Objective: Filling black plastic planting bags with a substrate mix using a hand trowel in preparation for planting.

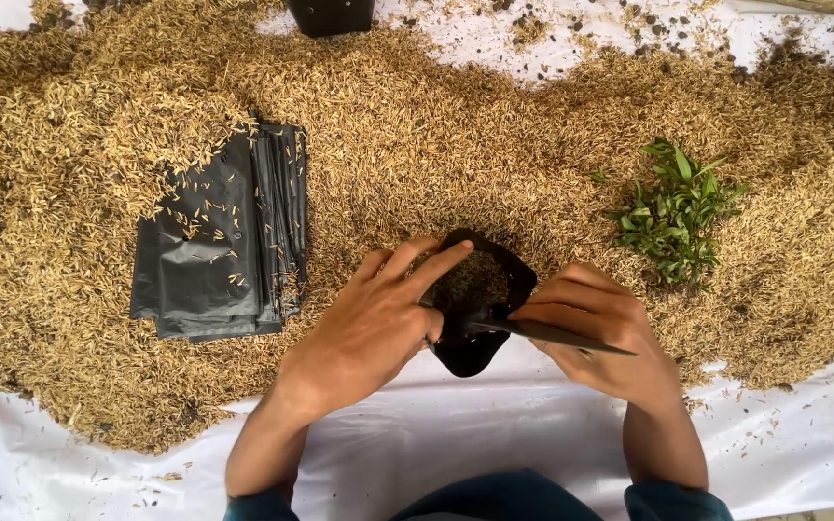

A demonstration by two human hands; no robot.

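Near the front edge of the husk heap [417, 145], you are holding a small black planting bag [475, 309] open between both hands. Your left hand [369, 328] is reaching in from the lower left, wrist bent, index finger extending along the bag's rim while the other fingers are curling against its side. Your right hand [600, 333] is closing around a slim dark tool [552, 335], pinching it with the tip pointing left into the bag's mouth. Husks are lying inside the bag. Beside your left hand, a stack of flat black bags [214, 241] is resting on the heap; a bundle of green seedlings [678, 212] is lying beyond your right hand. Below, the white sheet [456, 434] is showing.
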